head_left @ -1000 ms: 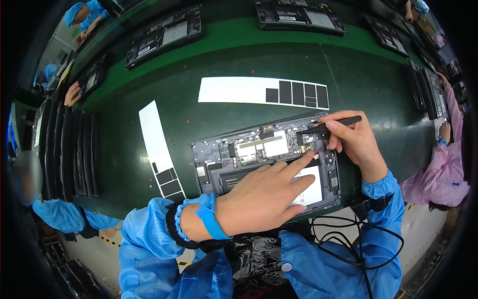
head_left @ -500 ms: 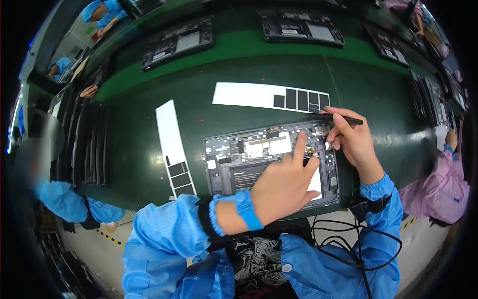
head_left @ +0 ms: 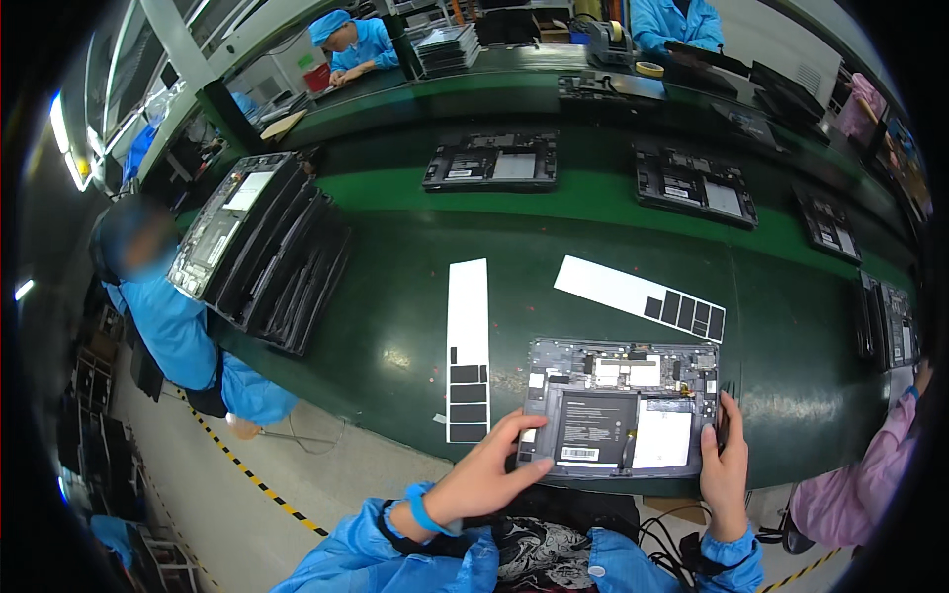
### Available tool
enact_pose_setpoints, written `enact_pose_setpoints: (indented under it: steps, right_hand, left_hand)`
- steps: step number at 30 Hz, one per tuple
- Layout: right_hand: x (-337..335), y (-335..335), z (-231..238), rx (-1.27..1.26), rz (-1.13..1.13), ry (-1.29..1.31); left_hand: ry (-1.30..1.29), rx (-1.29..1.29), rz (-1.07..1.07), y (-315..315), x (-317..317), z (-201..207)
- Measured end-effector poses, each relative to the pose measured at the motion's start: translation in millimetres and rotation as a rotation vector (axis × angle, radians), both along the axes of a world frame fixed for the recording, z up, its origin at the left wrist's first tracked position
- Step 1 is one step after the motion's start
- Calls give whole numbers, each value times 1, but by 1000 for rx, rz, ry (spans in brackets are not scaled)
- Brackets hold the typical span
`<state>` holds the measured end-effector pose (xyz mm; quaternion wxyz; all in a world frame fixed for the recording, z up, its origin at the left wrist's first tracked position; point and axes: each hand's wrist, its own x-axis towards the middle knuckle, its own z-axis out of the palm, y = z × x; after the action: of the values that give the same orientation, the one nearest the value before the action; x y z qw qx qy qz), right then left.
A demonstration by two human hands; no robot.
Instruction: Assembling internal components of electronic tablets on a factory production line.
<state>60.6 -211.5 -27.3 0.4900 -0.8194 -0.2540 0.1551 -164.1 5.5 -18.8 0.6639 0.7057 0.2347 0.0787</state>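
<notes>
A: How does the left hand (head_left: 494, 469) stand?

B: Half curled, gripping the left side of the opened portable-computer chassis (head_left: 633, 393), thumb over its near left corner.

A: And the right hand (head_left: 727, 465)?

B: Partly open, clasping the chassis's right edge, thumb at the rim, fingers along the outer side. Whether it has anything else, I can't tell.

A: Where's the chassis itself?

B: Between both hands, at the near edge of the green table (head_left: 386, 296). Inside it, a black labelled battery (head_left: 590, 420) sits left of a white rectangular panel (head_left: 662, 438); the circuit board (head_left: 633, 370) runs along the far side.

A: Further out?

B: One white strip with black rectangles (head_left: 469, 331) lies left of the chassis, a second strip (head_left: 605, 285) beyond its far edge. A stack of similar chassis (head_left: 287, 262) stands well to its left; a row of opened units (head_left: 697, 188) lies far beyond it.
</notes>
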Motion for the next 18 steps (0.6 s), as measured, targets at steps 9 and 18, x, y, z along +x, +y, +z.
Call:
enact_pose_setpoints:
  steps: [9, 18]
  right_hand:
    - [43, 10, 16, 828, -190, 398]
    - [75, 24, 7, 834, -387, 484]
  left_hand:
    - [-127, 367, -349, 136, 58, 95]
    - [356, 266, 640, 415, 140, -8]
